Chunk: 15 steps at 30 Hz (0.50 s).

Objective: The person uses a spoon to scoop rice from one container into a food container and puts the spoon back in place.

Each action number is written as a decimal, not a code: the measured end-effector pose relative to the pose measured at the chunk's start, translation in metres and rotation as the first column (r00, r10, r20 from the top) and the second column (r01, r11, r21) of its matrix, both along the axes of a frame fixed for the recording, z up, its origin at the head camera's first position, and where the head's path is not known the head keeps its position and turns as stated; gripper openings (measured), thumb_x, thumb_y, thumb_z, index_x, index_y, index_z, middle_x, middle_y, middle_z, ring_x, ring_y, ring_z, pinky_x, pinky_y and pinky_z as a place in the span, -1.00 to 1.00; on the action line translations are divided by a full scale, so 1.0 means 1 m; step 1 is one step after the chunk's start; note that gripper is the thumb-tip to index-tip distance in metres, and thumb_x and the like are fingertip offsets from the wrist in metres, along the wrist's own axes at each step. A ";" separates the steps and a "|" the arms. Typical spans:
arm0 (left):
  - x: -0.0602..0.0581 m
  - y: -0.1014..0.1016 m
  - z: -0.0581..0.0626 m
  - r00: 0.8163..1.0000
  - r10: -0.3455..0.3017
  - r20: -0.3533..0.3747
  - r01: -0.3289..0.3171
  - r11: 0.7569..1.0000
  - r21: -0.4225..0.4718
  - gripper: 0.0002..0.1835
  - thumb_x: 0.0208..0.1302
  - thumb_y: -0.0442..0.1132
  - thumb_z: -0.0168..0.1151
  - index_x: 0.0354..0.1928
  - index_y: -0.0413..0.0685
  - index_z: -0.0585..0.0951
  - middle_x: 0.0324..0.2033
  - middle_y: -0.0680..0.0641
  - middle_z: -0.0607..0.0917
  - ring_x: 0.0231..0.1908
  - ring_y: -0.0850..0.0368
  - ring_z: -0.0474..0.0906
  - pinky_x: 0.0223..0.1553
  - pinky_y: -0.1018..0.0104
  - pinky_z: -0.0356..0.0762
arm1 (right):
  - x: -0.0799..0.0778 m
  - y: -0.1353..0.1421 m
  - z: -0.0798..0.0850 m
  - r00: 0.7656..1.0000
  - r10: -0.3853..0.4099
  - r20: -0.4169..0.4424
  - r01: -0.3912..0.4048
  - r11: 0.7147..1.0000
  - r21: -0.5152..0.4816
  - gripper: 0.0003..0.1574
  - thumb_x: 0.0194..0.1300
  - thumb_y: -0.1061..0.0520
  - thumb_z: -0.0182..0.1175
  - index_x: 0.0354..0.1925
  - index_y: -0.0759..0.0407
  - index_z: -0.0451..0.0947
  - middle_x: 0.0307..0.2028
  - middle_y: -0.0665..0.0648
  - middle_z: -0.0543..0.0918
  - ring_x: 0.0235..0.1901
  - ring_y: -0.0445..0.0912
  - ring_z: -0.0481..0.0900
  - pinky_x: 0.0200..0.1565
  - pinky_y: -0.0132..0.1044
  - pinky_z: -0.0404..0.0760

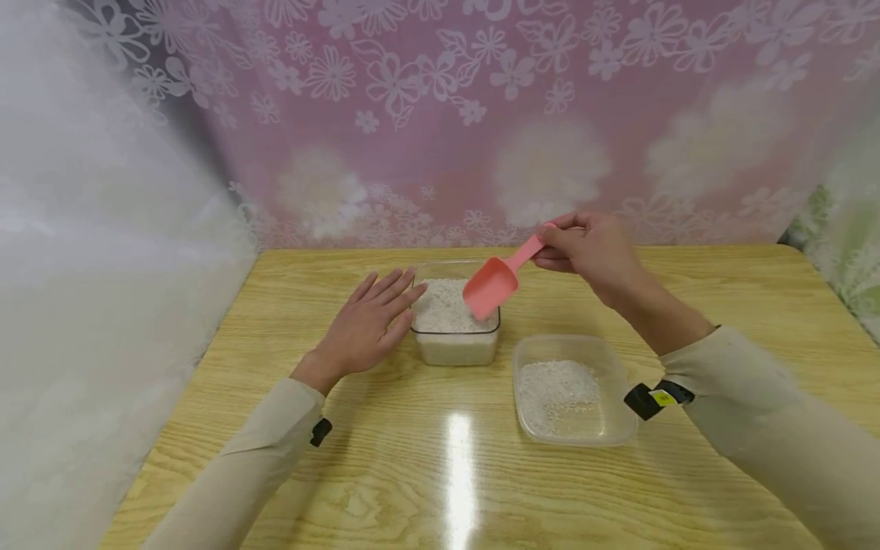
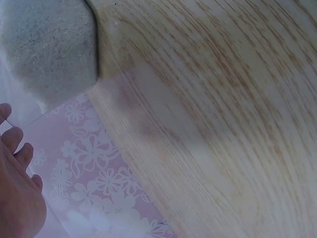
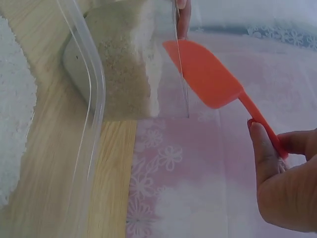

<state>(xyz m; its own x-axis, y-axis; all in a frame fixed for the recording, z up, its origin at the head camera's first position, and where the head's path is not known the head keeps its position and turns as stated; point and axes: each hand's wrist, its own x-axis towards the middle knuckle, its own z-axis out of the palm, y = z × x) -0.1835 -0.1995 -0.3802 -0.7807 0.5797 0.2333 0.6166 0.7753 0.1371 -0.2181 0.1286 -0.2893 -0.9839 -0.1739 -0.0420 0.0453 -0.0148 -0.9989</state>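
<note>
My right hand (image 1: 596, 252) pinches the handle end of a pink-red scoop (image 1: 491, 288) between thumb and fingers. The scoop tilts down over a clear container (image 1: 456, 349) filled high with white rice (image 1: 443, 307). In the right wrist view the scoop blade (image 3: 205, 74) overlaps the container's rim. With straight, spread fingers, my left hand (image 1: 364, 328) lies along the left side of that container, fingertips right at its rim. The left wrist view shows the fingers (image 2: 24, 156) beside the rice-filled container (image 2: 49, 47).
A second, shallower clear plastic box (image 1: 622, 428) stands nearer on the right, under my right forearm, with a thin heap of rice (image 1: 557, 386) mostly on its left side. Both stand on a wood-grain table (image 1: 385, 473). A pink floral curtain (image 1: 440, 153) hangs behind the table's far edge.
</note>
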 end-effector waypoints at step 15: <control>0.000 0.000 -0.001 1.000 0.002 -0.005 -0.002 1.000 -0.007 -0.46 0.54 0.06 -0.35 0.48 0.15 0.16 0.45 -0.04 0.09 0.44 0.07 -0.10 0.41 0.10 -0.29 | 0.013 -0.022 -0.014 0.994 0.092 0.050 -0.099 0.984 0.148 -0.64 0.40 0.21 0.11 -0.02 0.51 0.36 -0.20 0.37 0.65 -0.36 -0.06 0.72 -0.18 -0.22 0.65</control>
<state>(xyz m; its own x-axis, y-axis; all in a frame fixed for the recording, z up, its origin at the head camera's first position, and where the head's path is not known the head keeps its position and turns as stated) -0.1836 -0.1990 -0.3808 -0.7805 0.5800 0.2332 0.6160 0.7771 0.1290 -0.2055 0.1062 -0.3035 -0.9598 -0.2557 -0.1161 0.0816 0.1415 -0.9866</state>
